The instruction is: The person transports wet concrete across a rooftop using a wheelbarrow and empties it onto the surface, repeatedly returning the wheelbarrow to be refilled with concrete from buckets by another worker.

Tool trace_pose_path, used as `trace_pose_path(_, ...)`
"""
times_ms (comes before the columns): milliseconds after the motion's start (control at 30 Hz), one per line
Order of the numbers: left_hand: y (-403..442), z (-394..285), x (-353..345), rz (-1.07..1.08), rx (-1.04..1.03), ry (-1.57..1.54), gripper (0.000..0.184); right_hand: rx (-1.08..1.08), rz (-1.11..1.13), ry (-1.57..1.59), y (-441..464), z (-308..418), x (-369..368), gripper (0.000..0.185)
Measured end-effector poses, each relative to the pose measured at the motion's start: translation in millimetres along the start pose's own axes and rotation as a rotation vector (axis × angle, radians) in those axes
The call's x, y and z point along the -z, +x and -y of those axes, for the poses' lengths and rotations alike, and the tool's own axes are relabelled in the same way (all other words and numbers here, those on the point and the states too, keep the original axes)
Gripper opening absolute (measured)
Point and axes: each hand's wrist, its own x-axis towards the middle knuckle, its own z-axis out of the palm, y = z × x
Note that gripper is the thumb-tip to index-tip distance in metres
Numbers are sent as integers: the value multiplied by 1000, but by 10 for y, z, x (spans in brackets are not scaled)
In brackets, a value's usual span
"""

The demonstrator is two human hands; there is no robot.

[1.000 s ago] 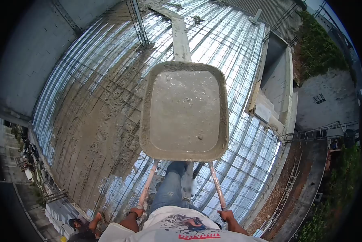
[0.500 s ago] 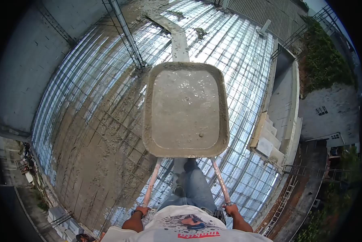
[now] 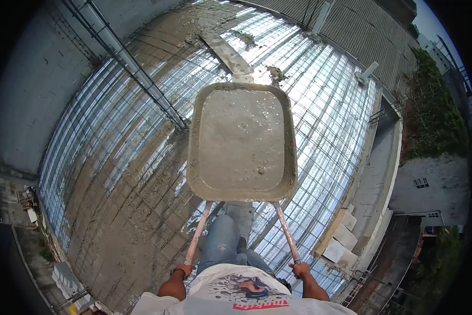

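A wheelbarrow (image 3: 195, 152) fills the middle of the head view, its tray nearly full of wet grey concrete (image 3: 241, 139). One small lump shows on the smooth surface near the tray's back edge. My left hand (image 3: 184, 270) is wrapped round the end of the left handle (image 3: 198, 233). Round the right handle (image 3: 287, 231) my right hand (image 3: 300, 270) is closed in the same way. Both handles run from the tray back toward my waist. The wheel is hidden under the tray. Below, my legs are in mid-stride over a narrow board walkway (image 3: 239, 211).
Ahead, the walkway (image 3: 226, 55) bends left over a steel mesh (image 3: 330, 115) on shiny decking. Spread concrete (image 3: 115, 257) covers the left side. A metal post (image 3: 136, 68) stands ahead left. Blocks (image 3: 345, 237) lie by the right edge, beyond which the ground drops away.
I have stepped forward with the wheelbarrow, and the bend in the walkway is nearer the tray. My view has turned slightly, and the post looks more slanted. Both hands keep their hold.
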Motion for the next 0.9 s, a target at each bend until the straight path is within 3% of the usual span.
trace_pose_path(33, 95, -204, 212, -11, 43, -24, 71, 43, 19, 47, 354, 156, 59, 48)
trace_pose_path(133, 556, -807, 792, -44, 156, -88, 77, 128, -48, -26, 154, 1397, 695, 49)
trace_pose_path(233, 1316, -1261, 1243, -17, 73, -45, 75, 46, -31, -72, 693, 2184, 1086, 51)
trace_pose_path(300, 1407, -1702, 1826, -4, 112, -78, 75, 63, -64, -146, 682, 3020, 1502, 57)
trace_pose_path(367, 1385, -2063, 2271, 19, 153, -140, 75, 110, -104, -180, 1179, 3138, 1692, 58)
trace_pose_path(400, 1407, -2294, 2546, 11, 166, -171, 75, 166, -140, -169, 1136, 3766, 1881, 58)
trace_pose_path(467, 1376, -2639, 3010, 30, 186, -194, 74, 6, -48, -61, 1206, 4342, 2242, 56)
trace_pose_path(533, 1421, -3031, 3526, 32, 190, -211, 74, 57, -97, -143, 746, 5246, 2701, 54)
trace_pose_path(733, 1689, -4217, 5028, 23, 210, -292, 74, 65, 26, -77, 1301, 6988, 3341, 52)
trace_pose_path(900, 2084, -5211, 6466, -9, 249, -344, 74, 286, -32, -286, 1798, 8683, 3776, 55)
